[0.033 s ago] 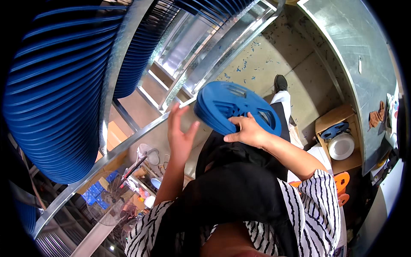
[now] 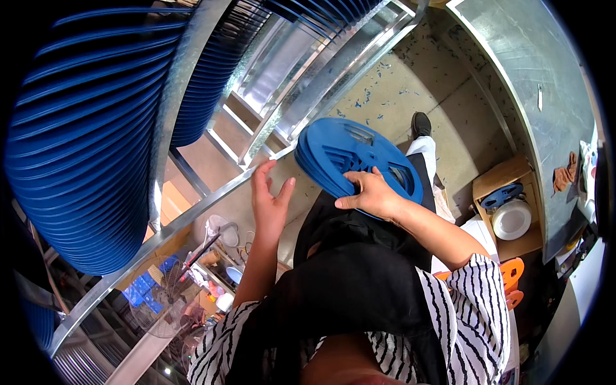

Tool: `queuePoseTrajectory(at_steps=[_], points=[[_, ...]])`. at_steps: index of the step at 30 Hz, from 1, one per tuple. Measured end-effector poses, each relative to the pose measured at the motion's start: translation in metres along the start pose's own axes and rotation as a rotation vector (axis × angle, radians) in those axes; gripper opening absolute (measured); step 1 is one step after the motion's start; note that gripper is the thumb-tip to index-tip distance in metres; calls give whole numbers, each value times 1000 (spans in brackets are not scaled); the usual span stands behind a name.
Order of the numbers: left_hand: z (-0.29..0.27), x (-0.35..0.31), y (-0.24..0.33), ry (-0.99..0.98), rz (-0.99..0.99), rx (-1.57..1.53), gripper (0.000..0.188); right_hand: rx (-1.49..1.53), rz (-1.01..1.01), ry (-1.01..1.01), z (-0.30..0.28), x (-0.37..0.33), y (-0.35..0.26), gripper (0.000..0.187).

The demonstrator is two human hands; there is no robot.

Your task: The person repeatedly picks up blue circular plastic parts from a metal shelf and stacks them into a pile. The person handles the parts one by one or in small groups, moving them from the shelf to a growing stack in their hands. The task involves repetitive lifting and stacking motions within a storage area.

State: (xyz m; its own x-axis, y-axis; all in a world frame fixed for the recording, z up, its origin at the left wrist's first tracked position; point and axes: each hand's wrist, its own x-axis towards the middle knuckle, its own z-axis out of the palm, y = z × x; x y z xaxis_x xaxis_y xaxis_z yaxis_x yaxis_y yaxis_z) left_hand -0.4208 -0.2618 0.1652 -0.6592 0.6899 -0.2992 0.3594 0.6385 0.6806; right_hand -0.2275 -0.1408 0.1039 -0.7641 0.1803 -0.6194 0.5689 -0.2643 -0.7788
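A stack of round blue plastic reel discs (image 2: 343,142) with cut-out openings tilts in front of my body, its layers slightly fanned at the left edge. My right hand (image 2: 373,194) grips the stack at its near side, thumb at the rim and fingers over the top disc. To the left of the stack, my left hand (image 2: 272,196) is raised with thumb and fingers apart. Nothing is in it, and a gap separates it from the discs.
Metal racks (image 2: 173,83) at the left hold long rows of blue discs (image 2: 90,141). At right stand a grey metal table (image 2: 545,64) with a brown cloth (image 2: 564,172) and a cardboard box (image 2: 491,178) holding discs. A fan (image 2: 168,282) is lower left; blue scraps litter the floor.
The stack has shifted and tilted slightly in my right hand, showing more of its layered left edge. My left hand has moved very slightly, its fingers still apart.
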Motion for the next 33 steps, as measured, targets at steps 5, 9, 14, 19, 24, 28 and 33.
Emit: queuePoseTrajectory(at_steps=[5, 9, 14, 19, 24, 28, 33], points=[[38, -7, -10, -600, -588, -1205, 58, 66, -226, 187, 15, -1, -12, 60], [37, 10, 16, -570, -121, -1010, 53, 7, -398, 192, 16, -4, -30, 67], [15, 38, 32, -506, -1, -998, 65, 19, -725, 239, -6, 17, -58, 67], [12, 87, 50, -460, 205, -890, 75, -97, -818, 250, -37, 51, -82, 59], [16, 130, 65, -433, 300, -875, 75, -132, -954, 386, -66, 91, -93, 61], [11, 152, 64, -447, 275, -926, 67, -64, -963, 374, -74, 113, -99, 60], [7, 173, 57, -481, 319, -948, 65, -40, -1027, 402, -80, 133, -104, 61]])
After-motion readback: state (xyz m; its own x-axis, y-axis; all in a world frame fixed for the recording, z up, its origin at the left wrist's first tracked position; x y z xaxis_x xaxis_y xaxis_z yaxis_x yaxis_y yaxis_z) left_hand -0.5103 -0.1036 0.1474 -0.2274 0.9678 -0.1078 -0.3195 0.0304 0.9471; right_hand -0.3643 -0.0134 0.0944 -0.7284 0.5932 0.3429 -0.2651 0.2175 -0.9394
